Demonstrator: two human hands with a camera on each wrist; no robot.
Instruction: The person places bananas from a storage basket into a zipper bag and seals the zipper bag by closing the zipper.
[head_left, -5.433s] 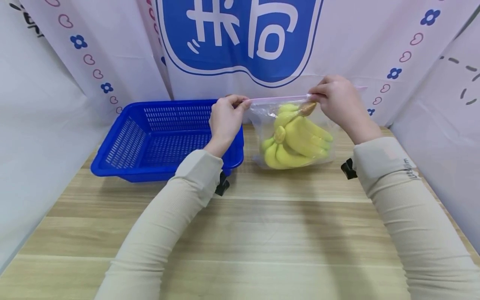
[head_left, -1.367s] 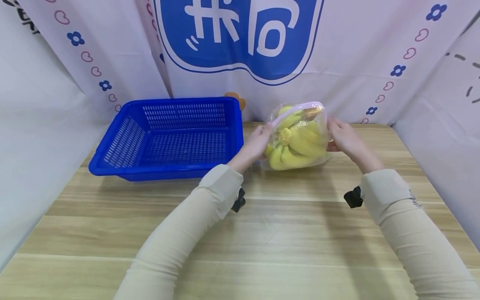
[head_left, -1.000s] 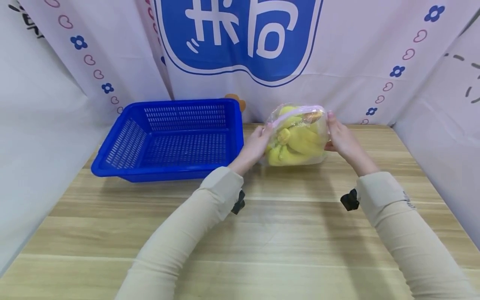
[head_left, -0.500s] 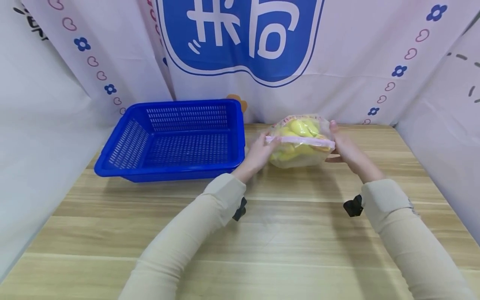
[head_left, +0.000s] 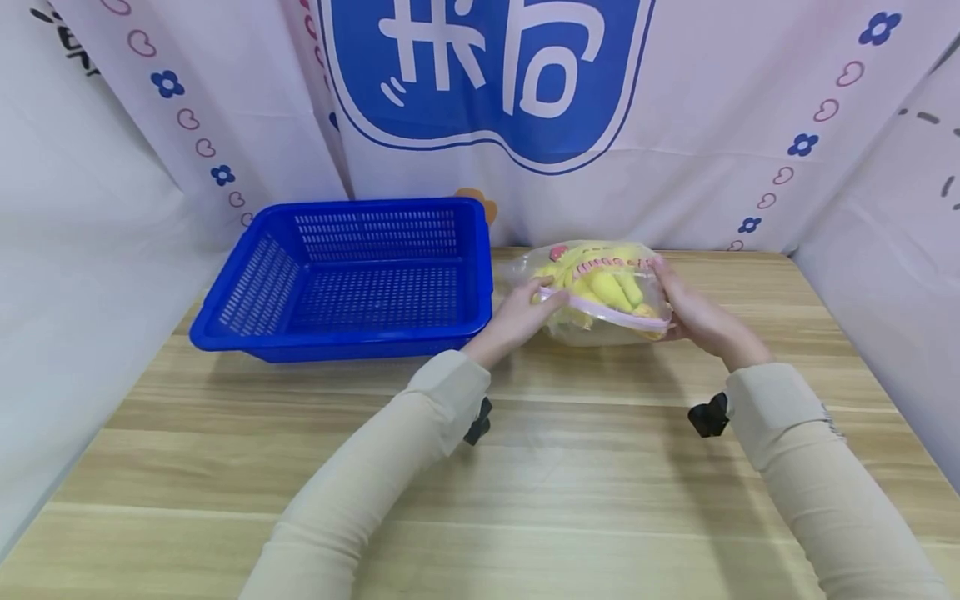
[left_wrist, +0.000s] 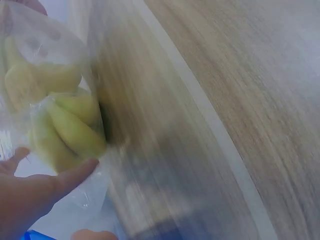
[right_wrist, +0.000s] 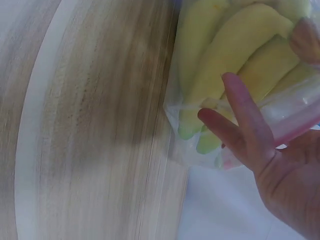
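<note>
A clear zip bag [head_left: 600,287] with a pink seal strip holds a bunch of yellow bananas [head_left: 600,279]. It lies tilted toward me on the wooden table [head_left: 570,467], right of the blue basket [head_left: 337,343]. My left hand [head_left: 525,307] presses straight fingers against the bag's left side, and my right hand [head_left: 686,304] does the same on its right side. In the left wrist view the fingers [left_wrist: 45,182] lie flat under the bag [left_wrist: 55,125]. The right wrist view shows straight spread fingers [right_wrist: 245,130] on the bag [right_wrist: 235,75] near the seal.
The slotted blue basket holds nothing and stands at the back left. A white cloth backdrop [head_left: 675,125] with a blue logo encloses the back and both sides. A small orange object [head_left: 476,200] peeks out behind the basket.
Both hands left the seal strip, took the bag by its sides and tipped it over toward me, so the seal now faces the near side.
</note>
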